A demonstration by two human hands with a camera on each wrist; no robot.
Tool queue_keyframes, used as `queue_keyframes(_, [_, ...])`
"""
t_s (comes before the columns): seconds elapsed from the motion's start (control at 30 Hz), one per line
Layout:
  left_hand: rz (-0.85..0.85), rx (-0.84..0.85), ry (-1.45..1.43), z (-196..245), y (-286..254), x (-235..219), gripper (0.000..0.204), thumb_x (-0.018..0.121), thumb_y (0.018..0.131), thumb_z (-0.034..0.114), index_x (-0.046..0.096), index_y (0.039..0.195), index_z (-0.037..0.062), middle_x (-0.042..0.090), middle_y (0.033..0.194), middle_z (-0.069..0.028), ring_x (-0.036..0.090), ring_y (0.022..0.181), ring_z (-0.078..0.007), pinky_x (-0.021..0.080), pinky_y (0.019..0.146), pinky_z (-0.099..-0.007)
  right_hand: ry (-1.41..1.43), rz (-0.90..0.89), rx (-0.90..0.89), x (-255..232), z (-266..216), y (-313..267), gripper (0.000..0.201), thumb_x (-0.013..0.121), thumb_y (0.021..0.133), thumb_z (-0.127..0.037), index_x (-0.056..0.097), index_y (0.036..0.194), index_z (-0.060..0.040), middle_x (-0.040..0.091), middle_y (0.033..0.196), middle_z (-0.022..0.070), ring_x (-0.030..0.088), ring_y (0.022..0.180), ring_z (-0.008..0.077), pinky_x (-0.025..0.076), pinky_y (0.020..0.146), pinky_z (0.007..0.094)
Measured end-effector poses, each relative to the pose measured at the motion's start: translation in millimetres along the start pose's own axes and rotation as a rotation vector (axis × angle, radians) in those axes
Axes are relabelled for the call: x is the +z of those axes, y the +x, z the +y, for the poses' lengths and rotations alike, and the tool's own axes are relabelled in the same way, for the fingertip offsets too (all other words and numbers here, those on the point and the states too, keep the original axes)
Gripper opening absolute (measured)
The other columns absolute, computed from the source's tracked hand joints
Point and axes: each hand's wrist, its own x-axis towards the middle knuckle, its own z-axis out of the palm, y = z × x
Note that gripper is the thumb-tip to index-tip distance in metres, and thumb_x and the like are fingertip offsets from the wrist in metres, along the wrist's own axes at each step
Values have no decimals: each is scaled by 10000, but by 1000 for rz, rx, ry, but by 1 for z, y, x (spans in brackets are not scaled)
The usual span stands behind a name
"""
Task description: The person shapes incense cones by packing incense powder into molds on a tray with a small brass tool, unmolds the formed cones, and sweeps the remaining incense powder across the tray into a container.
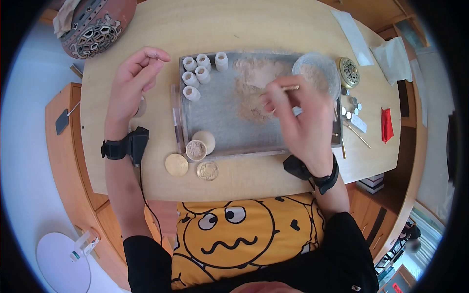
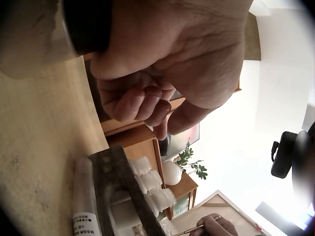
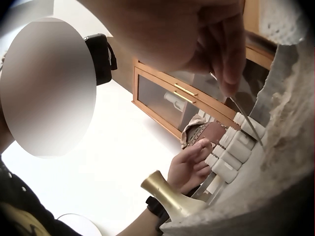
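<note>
In the head view my right hand (image 1: 305, 115), blurred, pinches a thin brass-coloured rod (image 1: 291, 88) over the grey tray (image 1: 215, 124). Seen from the right wrist, the rod's slim metal end (image 3: 251, 125) slants down toward pale brown powder (image 3: 285, 105). That powder (image 1: 256, 73) is spread over the tray's back middle. Left of the tray, my left hand (image 1: 139, 73) is raised with its fingers loosely curled, holding nothing; the left wrist view shows the same hand (image 2: 162, 83). Several small white bottles (image 1: 202, 74) stand in the tray's back left corner.
A clear bowl (image 1: 325, 63) of powder sits at the tray's back right, beside a pierced brass burner (image 1: 349, 72). At front left are a powder-filled cup (image 1: 196, 150) and two gold discs (image 1: 176, 165). A red pouch (image 1: 386, 125) lies right; a patterned pot (image 1: 97, 34) stands back left.
</note>
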Motion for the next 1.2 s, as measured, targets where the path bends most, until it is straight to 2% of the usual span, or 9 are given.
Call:
queue_keyframes(0.17, [8,2,-24,-2,0,1,157,567,995,104,658,1099,32,491,757,77,327,602,3,245,527,-192,36,-213,-165,7,1,-5,101,614,990,-72,647,975,22,735,768,99,742,695,162,553,607,252])
queue_keyframes(0.23, [0,14,18,0,0,1,156,567,994,101,655,1101,31,498,768,75,330,606,4,247,528,-191,15,-204,-67,-3,1,1,116,601,999,-80,646,977,25,735,773,95,737,697,154,552,613,253])
queue_keyframes(0.3, [-1,17,2,1,1,0,156,567,994,100,655,1103,31,500,769,75,329,604,4,247,527,-191,-24,6,87,-11,5,5,134,584,1010,-88,644,981,28,736,778,93,727,699,141,548,617,248])
queue_keyframes(0.6, [-6,-9,-8,0,1,0,158,569,994,100,657,1109,35,494,765,78,325,600,4,246,532,-187,-6,-171,-124,0,10,-3,133,596,1010,-92,623,954,26,733,791,109,726,702,149,556,619,254])
queue_keyframes(0.67, [0,-9,-8,-2,0,-1,159,569,994,99,657,1109,34,493,765,78,327,600,4,246,533,-186,20,88,-9,-1,13,2,66,675,932,-81,642,925,-24,671,644,110,691,590,256,507,543,318])
queue_keyframes(0.8, [-5,-1,2,-1,1,-1,165,555,1007,106,638,1120,20,458,757,77,320,594,-1,237,530,-195,-2,14,40,-14,6,4,114,597,1003,-74,619,958,28,739,800,106,737,696,168,557,612,258])
queue_keyframes(0.87, [-22,-19,8,-1,0,0,174,541,1020,112,619,1134,8,424,752,76,312,590,-8,230,528,-203,12,-217,-158,-12,6,-2,133,578,1011,-83,618,964,35,740,793,112,735,692,167,553,609,252])
queue_keyframes(1.1, [-5,3,-9,0,0,0,163,570,994,105,657,1110,30,512,773,74,332,600,4,250,526,-192,35,83,-6,-15,13,5,65,661,938,-67,648,951,-4,700,683,104,700,584,224,508,522,294])
queue_keyframes(1.2, [-9,5,-14,-1,0,-1,162,573,994,106,658,1108,30,506,770,75,329,600,3,249,526,-193,-12,-43,-100,-11,7,-1,91,631,967,-67,636,931,16,715,719,108,717,631,192,527,562,272])
